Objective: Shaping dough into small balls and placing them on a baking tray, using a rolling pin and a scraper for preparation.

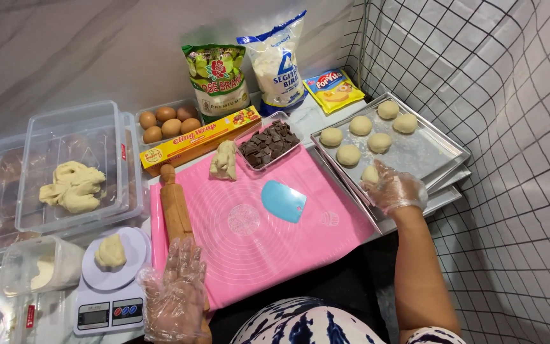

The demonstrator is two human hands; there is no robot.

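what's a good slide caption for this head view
Gloved right hand sets a dough ball on the metal tray; gloved left hand rests by the rolling pin on the pink mat.

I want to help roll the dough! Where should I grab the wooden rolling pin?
Probably grab the rolling pin from above, around its thick middle. It lies flat along the pink mat's left edge, knob end pointing away. The gloved left hand covers the near end, so the middle is the open part.

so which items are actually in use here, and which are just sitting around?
In use:
right hands-on item: pale round dough ball, held by the gloved right hand
silver metal baking tray
gloved left hand, resting on the pink silicone mat

Lying about:
wooden rolling pin
blue plastic scraper
brown eggs
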